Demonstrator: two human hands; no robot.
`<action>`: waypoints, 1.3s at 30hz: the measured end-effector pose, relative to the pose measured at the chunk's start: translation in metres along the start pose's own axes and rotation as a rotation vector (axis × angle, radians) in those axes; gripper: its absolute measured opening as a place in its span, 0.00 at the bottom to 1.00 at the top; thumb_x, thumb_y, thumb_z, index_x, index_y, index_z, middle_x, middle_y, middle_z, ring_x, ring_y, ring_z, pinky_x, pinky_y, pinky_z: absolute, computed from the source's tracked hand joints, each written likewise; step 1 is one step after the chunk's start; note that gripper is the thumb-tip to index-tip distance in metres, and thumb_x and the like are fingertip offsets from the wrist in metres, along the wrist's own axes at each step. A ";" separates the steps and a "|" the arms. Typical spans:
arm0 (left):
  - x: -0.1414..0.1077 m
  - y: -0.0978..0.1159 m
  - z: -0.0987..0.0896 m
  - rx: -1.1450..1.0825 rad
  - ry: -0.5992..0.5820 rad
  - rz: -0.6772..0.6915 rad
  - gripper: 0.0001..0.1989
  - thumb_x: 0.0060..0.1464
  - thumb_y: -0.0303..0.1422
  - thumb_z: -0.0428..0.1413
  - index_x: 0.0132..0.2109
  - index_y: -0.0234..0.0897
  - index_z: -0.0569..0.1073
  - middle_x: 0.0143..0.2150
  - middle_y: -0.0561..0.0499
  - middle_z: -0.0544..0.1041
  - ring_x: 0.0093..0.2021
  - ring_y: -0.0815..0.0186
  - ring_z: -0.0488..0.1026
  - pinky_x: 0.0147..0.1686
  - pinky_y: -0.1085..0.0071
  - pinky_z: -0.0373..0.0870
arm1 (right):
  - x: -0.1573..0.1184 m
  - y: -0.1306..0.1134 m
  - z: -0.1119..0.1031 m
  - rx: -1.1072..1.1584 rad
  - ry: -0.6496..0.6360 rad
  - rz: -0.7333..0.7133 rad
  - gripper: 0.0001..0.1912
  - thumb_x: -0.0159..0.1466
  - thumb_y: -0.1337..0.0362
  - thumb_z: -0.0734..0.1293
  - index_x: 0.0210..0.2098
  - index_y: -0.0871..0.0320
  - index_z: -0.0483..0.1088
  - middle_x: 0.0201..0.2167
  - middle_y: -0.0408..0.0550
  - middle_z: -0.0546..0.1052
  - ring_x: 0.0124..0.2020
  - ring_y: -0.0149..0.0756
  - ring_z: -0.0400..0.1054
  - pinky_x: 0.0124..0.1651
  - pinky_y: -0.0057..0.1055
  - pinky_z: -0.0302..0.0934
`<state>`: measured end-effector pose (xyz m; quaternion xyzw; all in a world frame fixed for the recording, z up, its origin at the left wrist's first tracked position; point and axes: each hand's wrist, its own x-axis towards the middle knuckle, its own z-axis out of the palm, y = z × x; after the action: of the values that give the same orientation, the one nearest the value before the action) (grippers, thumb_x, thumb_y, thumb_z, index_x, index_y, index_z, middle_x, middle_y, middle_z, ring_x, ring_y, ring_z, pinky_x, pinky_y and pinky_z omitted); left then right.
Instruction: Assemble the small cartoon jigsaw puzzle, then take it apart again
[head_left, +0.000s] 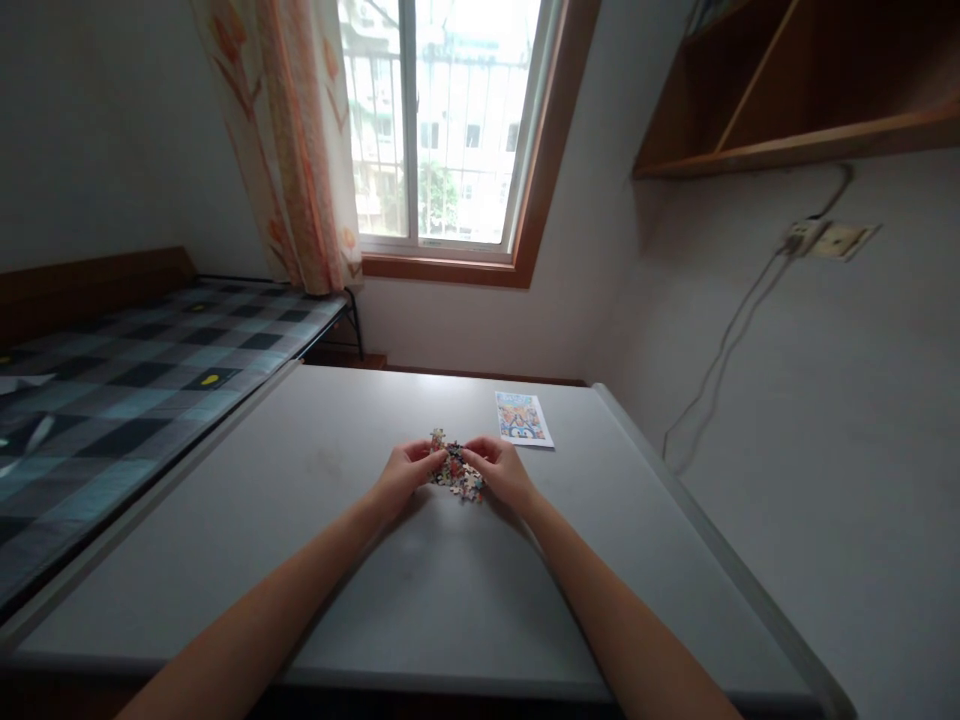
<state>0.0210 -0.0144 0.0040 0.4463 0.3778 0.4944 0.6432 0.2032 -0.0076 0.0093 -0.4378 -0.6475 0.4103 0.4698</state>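
A small heap of colourful jigsaw puzzle pieces (466, 486) lies on the grey-white table (337, 570), between my two hands. My left hand (407, 472) is closed, thumb against fingers, at the left of the heap, with a few puzzle pieces (437, 438) showing at its fingertips. From the other side my right hand (504, 472) closes thumb and fingers on pieces at the heap's upper right. How many pieces each hand grips is too small to tell. Just beyond my right hand lies a printed picture card (523, 418) with a colourful cartoon design.
A bed with a checked cover (247, 325) runs along the table's left side. The white wall (810, 420) borders the right, with a power socket (832, 240) and hanging cable. A wooden shelf (795, 140) juts out above. A curtain (300, 150) hangs beside the window.
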 end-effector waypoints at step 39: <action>-0.007 0.008 0.012 0.023 -0.002 0.013 0.18 0.39 0.38 0.70 0.36 0.30 0.79 0.33 0.45 0.81 0.32 0.63 0.77 0.36 0.70 0.72 | -0.005 -0.018 -0.004 -0.162 0.234 -0.239 0.08 0.61 0.60 0.66 0.34 0.57 0.75 0.31 0.49 0.78 0.33 0.35 0.70 0.39 0.32 0.64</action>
<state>0.0282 -0.0223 0.0152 0.4566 0.3800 0.4938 0.6350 0.2046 -0.0174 0.0259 -0.4390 -0.6668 0.2443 0.5503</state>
